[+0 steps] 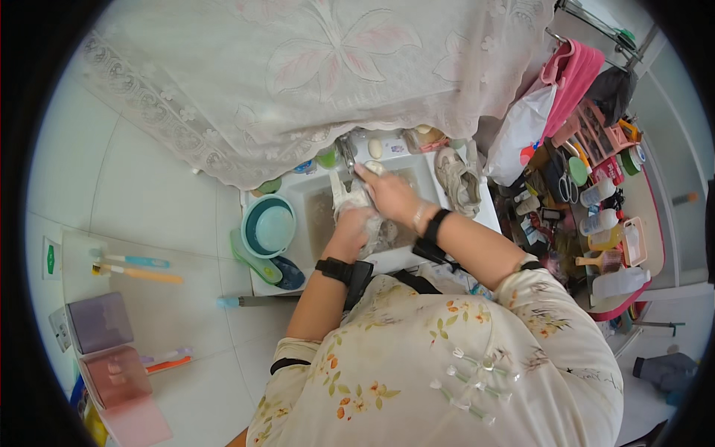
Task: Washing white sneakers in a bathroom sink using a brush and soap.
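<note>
In the sink [320,223], which holds cloudy water, my left hand [355,228] grips a wet, pale shoe [349,195]. My right hand [394,195] is just to the right and a little above, fingers bent around a whitish bar of soap [373,167], with the index finger stretched toward the faucet [346,152]. The hands are slightly blurred. Another bar of soap [375,148] lies on the sink's back rim. A beige sneaker [458,181] rests on the right rim of the sink.
A teal basin [268,225] stands on the left rim, beside a green brush [257,262]. A lace curtain [335,61] hangs behind the sink. At the right, a cluttered shelf holds scissors [568,185], bottles [597,193] and a hairbrush [603,261]. Toothbrushes [145,274] are on the left wall.
</note>
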A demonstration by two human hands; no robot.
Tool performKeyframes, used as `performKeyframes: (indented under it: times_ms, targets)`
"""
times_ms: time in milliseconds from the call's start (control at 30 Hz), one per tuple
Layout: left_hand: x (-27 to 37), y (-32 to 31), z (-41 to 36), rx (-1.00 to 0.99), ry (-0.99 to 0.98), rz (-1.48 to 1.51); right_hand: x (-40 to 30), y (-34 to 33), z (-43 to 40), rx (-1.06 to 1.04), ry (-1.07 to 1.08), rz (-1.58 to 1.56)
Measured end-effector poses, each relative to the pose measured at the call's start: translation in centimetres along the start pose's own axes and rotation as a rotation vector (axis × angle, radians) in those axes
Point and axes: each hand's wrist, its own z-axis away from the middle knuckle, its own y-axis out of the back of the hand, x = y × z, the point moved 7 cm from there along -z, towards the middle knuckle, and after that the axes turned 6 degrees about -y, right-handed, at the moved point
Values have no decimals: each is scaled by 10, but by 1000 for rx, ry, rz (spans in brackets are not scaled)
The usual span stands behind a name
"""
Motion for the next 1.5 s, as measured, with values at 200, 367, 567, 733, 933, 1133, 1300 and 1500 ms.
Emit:
performKeyframes:
  times_ms: [200,367,567,733,933,1133,1300,1500]
  targets:
    - [18,11,8,28,8,-38,-18,-22,35,-214,80,-178]
    - [-11,22,-3,-20,-38,-97,-5,-18,6,-89,-28,7]
    - [11,21,2,-139,-62,-172,-9,-21,20,-182,45,-96]
    - [5,34,-7,-63,-84,-21,-28,-19,21,-125,34,-84]
    - [4,15,12,-21,4,-51,-4,-16,5,-80,-43,-15]
    - [54,18,23,-364,-720,-1130,-33,-22,41,-14,137,-236]
    - [11,21,-10,-152,-44,264,-19,-5,4,7,-80,-117]
    - [12,40,-24,-125,-47,300,-30,-23,41,50,132,-291]
